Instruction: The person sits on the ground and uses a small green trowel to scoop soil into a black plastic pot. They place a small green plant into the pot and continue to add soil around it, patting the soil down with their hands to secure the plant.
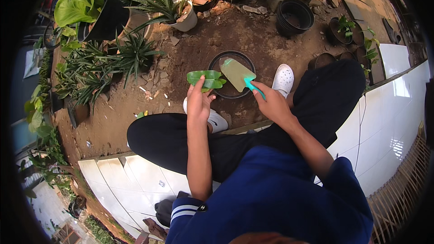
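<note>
My left hand [200,100] holds green leaves [207,78] flat, the fingers pressing on them from above and below. In my right hand [274,102] is a garden trowel [236,74] by its turquoise handle; its broad blade points up and to the left, over a round black plastic pot or tray [231,96]. That round piece stands on brown soil between my white clogs, and the blade and leaves hide part of it. The leaves lie just left of the blade. How much soil the round piece holds cannot be told.
Stacked black pots [294,17] stand at the upper right. A white pot [184,20] with a spiky plant stands at the top, a tilted black pot [108,17] at the upper left. Stones and cigarette-like white bits lie left on the soil. White tiles [149,183] edge the bed.
</note>
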### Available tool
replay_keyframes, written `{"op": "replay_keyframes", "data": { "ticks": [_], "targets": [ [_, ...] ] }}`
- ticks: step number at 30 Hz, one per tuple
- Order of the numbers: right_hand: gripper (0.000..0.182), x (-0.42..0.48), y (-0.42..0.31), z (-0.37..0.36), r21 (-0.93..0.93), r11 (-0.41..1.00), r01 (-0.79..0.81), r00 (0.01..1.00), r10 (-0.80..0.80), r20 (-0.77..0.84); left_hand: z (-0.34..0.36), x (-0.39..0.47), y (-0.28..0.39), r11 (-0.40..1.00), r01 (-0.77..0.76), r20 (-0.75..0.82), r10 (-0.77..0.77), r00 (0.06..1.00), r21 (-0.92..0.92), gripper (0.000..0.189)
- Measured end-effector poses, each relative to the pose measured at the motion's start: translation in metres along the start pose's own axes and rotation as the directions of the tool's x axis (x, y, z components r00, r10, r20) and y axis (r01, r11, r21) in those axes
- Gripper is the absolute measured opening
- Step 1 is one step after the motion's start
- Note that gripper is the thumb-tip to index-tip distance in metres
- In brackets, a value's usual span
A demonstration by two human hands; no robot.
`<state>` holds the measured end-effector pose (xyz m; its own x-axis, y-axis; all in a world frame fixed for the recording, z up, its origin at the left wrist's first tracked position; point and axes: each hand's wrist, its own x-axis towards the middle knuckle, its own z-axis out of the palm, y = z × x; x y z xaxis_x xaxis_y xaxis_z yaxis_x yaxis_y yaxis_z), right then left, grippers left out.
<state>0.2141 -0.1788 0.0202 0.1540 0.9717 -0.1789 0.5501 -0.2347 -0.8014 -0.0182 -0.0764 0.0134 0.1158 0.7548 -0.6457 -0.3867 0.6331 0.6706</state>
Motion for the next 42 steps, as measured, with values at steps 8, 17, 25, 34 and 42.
{"op": "replay_keyframes", "data": {
  "ticks": [8,17,25,34,42],
  "targets": [
    [0.042,-0.033,-0.001,0.036,0.317,0.862,-0.397,0.918,0.374,0.133,0.011,-0.003,0.006,0.998,-0.060,0.075,0.058,0.995,0.031,0.026],
    [0.039,-0.033,0.001,0.038,0.361,0.817,-0.451,0.893,0.412,0.183,0.009,-0.012,0.012,0.973,-0.151,-0.052,0.162,0.985,0.172,0.069],
    [0.039,-0.029,0.007,0.045,0.389,0.768,-0.508,0.860,0.434,0.268,-0.001,0.011,-0.006,0.843,-0.127,-0.016,0.158,0.987,0.522,0.047],
    [0.043,-0.029,0.013,0.042,0.389,0.756,-0.526,0.848,0.435,0.302,0.026,0.055,-0.042,0.638,-0.371,0.177,0.348,0.921,0.675,0.093],
    [0.045,-0.033,0.000,0.040,0.393,0.768,-0.506,0.859,0.407,0.310,0.016,0.077,-0.062,0.625,-0.569,0.187,0.569,0.801,0.535,0.052]
  ]
}}
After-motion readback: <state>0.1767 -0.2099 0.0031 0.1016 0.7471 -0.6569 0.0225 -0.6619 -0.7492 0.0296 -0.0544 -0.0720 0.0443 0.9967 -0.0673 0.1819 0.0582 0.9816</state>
